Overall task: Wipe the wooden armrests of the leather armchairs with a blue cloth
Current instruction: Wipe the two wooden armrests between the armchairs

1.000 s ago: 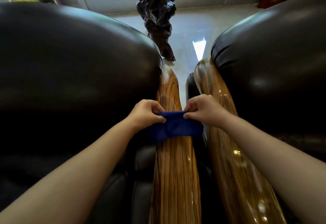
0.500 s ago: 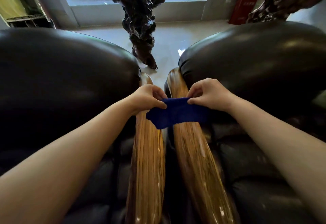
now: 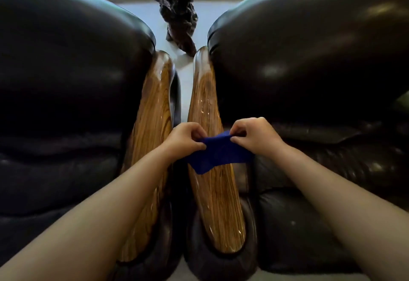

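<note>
Two dark leather armchairs stand side by side, the left one (image 3: 66,81) and the right one (image 3: 309,70). Their glossy striped wooden armrests run next to each other down the middle: the left armrest (image 3: 152,108) and the right armrest (image 3: 205,103). A blue cloth (image 3: 218,153) is stretched across the right armrest at about its middle. My left hand (image 3: 184,140) pinches the cloth's left end and my right hand (image 3: 254,135) pinches its right end. The cloth's lower left corner hangs loose over the wood.
A dark gnarled wooden sculpture (image 3: 177,10) stands on the pale floor (image 3: 181,64) beyond the gap between the chairs. A narrow gap separates the two armrests. A wall base runs along the top of the view.
Both hands and the cloth have come back toward me along the right armrest. The hands are closer together, so the cloth is bunched. The view has tilted down.
</note>
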The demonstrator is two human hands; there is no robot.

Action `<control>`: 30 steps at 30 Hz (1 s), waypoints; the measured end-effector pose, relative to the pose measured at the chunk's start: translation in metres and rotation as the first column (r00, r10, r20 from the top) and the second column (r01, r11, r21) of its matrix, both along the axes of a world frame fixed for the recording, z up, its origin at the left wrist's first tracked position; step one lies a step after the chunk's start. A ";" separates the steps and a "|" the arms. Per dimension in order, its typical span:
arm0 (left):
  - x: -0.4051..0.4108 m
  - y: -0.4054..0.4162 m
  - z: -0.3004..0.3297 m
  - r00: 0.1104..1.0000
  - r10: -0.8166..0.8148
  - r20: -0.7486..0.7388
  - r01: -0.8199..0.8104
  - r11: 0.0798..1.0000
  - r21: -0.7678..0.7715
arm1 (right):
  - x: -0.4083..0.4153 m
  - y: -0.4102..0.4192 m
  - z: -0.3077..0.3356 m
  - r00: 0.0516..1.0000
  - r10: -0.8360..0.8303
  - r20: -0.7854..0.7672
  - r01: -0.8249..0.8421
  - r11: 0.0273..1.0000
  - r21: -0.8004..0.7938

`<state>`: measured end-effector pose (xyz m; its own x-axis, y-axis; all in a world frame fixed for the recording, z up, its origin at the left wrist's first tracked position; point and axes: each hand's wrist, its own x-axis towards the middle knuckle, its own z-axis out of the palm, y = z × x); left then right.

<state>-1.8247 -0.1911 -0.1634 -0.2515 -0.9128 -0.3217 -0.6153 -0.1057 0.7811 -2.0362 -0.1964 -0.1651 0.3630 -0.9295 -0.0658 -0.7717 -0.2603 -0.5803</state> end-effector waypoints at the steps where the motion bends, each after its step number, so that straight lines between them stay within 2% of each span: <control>1: -0.003 0.003 -0.014 1.000 -0.011 0.013 0.011 1.000 -0.007 | -0.003 0.003 -0.017 1.000 -0.004 0.003 0.004 1.000 0.002; 6: -0.015 0.006 -0.076 0.995 -0.043 0.086 0.054 0.990 -0.129 | -0.009 0.011 -0.095 0.998 -0.058 0.016 0.059 0.997 -0.057; 9: -0.019 0.015 -0.107 0.977 -0.074 0.199 0.116 0.970 -0.213 | -0.009 0.019 -0.132 0.997 -0.081 -0.006 0.080 0.995 -0.064; 14: -0.017 0.038 -0.132 0.954 -0.060 0.295 0.172 0.914 -0.368 | -0.006 0.033 -0.155 0.991 -0.103 0.084 0.111 0.990 -0.089; 17: -0.021 0.052 -0.139 0.950 0.083 0.300 0.093 0.843 -0.529 | -0.003 0.041 -0.157 0.975 -0.125 0.182 0.144 0.985 -0.095; 20: -0.041 0.056 -0.148 0.898 0.224 0.378 0.023 0.836 -0.549 | 0.003 0.047 -0.164 0.950 -0.198 0.241 0.240 0.957 -0.161; 22: -0.055 0.049 -0.160 0.862 0.263 0.434 0.005 0.851 -0.525 | 0.013 0.043 -0.169 0.929 -0.299 0.216 0.350 0.900 -0.260; 24: -0.062 0.038 -0.172 0.825 0.307 0.475 -0.028 0.861 -0.507 | 0.025 0.033 -0.172 0.901 -0.401 0.164 0.433 0.855 -0.286; 28: -0.061 0.025 -0.193 0.777 0.365 0.513 -0.079 0.864 -0.496 | 0.045 0.019 -0.193 0.901 -0.434 -0.013 0.418 0.874 -0.246; 30: -0.059 0.022 -0.195 0.775 0.393 0.495 -0.099 0.849 -0.518 | 0.050 0.017 -0.200 0.886 -0.462 -0.032 0.442 0.865 -0.238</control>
